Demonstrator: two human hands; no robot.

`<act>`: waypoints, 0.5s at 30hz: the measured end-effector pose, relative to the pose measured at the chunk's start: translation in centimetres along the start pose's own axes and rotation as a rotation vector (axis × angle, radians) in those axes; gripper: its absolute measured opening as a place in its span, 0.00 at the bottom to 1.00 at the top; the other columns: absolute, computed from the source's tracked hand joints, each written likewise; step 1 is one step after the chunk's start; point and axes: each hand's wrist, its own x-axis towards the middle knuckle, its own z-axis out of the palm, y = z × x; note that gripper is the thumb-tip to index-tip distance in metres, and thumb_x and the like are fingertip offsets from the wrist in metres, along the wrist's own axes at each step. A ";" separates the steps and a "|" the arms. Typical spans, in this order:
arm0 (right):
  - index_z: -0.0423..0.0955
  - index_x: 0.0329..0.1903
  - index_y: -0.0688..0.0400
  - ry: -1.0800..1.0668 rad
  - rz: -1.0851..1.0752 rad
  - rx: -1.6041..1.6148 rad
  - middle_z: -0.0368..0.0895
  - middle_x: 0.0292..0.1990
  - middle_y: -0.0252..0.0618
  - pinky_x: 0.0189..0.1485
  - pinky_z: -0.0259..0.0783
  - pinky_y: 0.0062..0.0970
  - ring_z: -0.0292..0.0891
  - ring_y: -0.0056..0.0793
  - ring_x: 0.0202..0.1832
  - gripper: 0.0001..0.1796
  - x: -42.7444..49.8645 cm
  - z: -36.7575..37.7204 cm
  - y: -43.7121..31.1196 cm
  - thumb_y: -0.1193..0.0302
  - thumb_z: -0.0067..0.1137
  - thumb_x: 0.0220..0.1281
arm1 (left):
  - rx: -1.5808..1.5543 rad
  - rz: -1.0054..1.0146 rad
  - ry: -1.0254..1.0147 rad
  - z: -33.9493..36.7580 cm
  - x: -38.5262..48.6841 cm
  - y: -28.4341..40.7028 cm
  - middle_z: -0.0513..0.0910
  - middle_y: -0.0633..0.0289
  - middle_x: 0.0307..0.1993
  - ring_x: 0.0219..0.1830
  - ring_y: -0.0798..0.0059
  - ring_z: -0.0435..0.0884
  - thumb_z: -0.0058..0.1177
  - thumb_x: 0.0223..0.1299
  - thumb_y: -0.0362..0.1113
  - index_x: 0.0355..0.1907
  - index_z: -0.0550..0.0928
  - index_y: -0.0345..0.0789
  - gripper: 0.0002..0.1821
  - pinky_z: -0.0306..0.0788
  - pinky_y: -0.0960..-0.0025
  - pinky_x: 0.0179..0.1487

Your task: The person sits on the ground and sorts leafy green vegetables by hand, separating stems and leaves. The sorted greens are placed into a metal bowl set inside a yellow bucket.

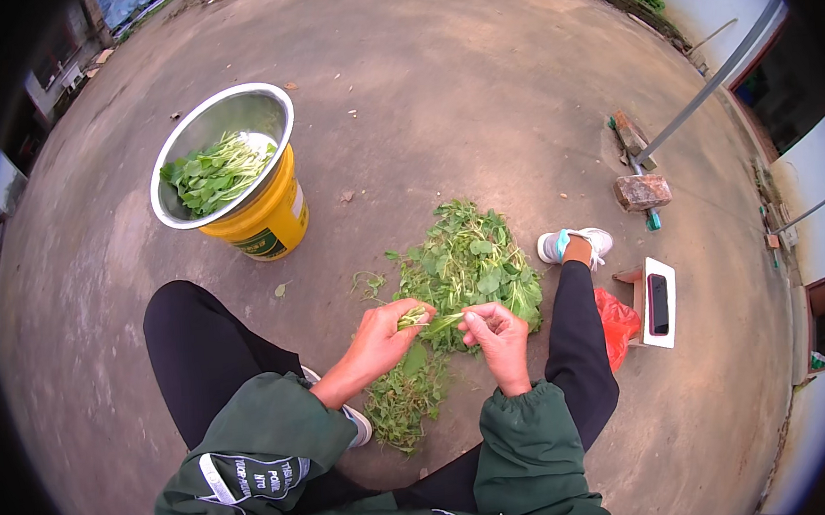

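My left hand (383,338) is closed around a small bunch of green stems (412,318), whose cut ends show above the fist. Thumb and fingertips of my right hand (496,334) pinch a pale green strand (449,322) that stretches between the two hands. Just beyond them a large heap of leafy greens (476,261) lies on the concrete ground. Closer to my body, between my feet, is a smaller pile of green scraps (406,406).
At the far left a metal basin (276,110) holding leafy stems rests on a yellow bucket (269,227). A smartphone (659,304) lies on a small stool (661,268), beside a red plastic bag (616,323). Bricks (642,192) weigh down the foot of a metal pole (713,80).
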 end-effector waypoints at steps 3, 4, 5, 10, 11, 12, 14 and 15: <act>0.78 0.42 0.63 -0.047 -0.007 -0.024 0.82 0.30 0.34 0.31 0.70 0.15 0.73 0.14 0.26 0.07 -0.3 1.0 0.1 0.73 0.58 0.65 | 0.036 -0.090 -0.080 0.2 -0.1 -0.3 0.85 0.56 0.36 0.38 0.72 0.83 0.52 0.67 0.38 0.46 0.83 0.35 0.12 0.73 0.66 0.42; 0.78 0.41 0.63 -0.049 0.028 -0.056 0.82 0.30 0.33 0.31 0.70 0.14 0.73 0.13 0.26 0.06 -0.3 1.3 0.1 0.73 0.59 0.65 | 0.051 -0.068 -0.086 0.3 -0.1 -0.4 0.85 0.56 0.35 0.38 0.71 0.83 0.52 0.66 0.39 0.46 0.83 0.35 0.12 0.73 0.66 0.42; 0.78 0.41 0.63 -0.063 0.022 -0.064 0.82 0.30 0.32 0.31 0.70 0.14 0.73 0.13 0.27 0.06 -0.4 1.5 0.2 0.73 0.59 0.65 | 0.062 -0.039 -0.091 0.4 -0.1 -0.5 0.85 0.56 0.35 0.37 0.70 0.83 0.53 0.66 0.39 0.47 0.83 0.35 0.12 0.73 0.66 0.42; 0.78 0.43 0.62 -0.112 0.003 -0.117 0.82 0.29 0.30 0.32 0.71 0.15 0.73 0.13 0.28 0.07 -0.6 1.9 0.0 0.73 0.58 0.66 | 0.138 0.023 -0.201 0.1 0.1 -1.4 0.84 0.60 0.29 0.33 0.74 0.80 0.52 0.66 0.39 0.42 0.84 0.36 0.10 0.71 0.69 0.39; 0.78 0.44 0.62 -0.117 0.012 -0.128 0.82 0.30 0.32 0.31 0.71 0.16 0.74 0.14 0.28 0.08 -0.6 1.9 -0.1 0.73 0.59 0.65 | 0.106 -0.010 -0.240 0.0 0.1 -1.6 0.83 0.62 0.28 0.32 0.77 0.79 0.52 0.67 0.39 0.41 0.84 0.36 0.10 0.70 0.70 0.38; 0.78 0.45 0.62 -0.121 0.020 -0.139 0.82 0.31 0.33 0.31 0.71 0.17 0.74 0.15 0.29 0.09 -0.6 1.9 -0.3 0.73 0.59 0.64 | 0.045 -0.070 -0.237 0.0 0.2 -1.8 0.84 0.63 0.26 0.31 0.77 0.80 0.52 0.66 0.39 0.39 0.84 0.36 0.10 0.71 0.70 0.37; 0.77 0.47 0.62 -0.113 -0.045 -0.209 0.81 0.33 0.35 0.31 0.72 0.18 0.75 0.17 0.30 0.11 -0.5 1.8 -0.7 0.74 0.60 0.63 | -0.093 -0.190 -0.246 0.0 0.2 -2.2 0.84 0.65 0.24 0.30 0.78 0.81 0.52 0.65 0.40 0.37 0.85 0.37 0.11 0.71 0.70 0.35; 0.77 0.48 0.62 -0.100 -0.119 -0.268 0.81 0.35 0.35 0.31 0.72 0.19 0.76 0.18 0.31 0.12 -0.4 1.8 -1.0 0.74 0.60 0.62 | -0.121 -0.214 -0.256 0.0 0.3 -2.4 0.83 0.67 0.23 0.30 0.80 0.79 0.52 0.66 0.40 0.36 0.85 0.36 0.11 0.71 0.71 0.35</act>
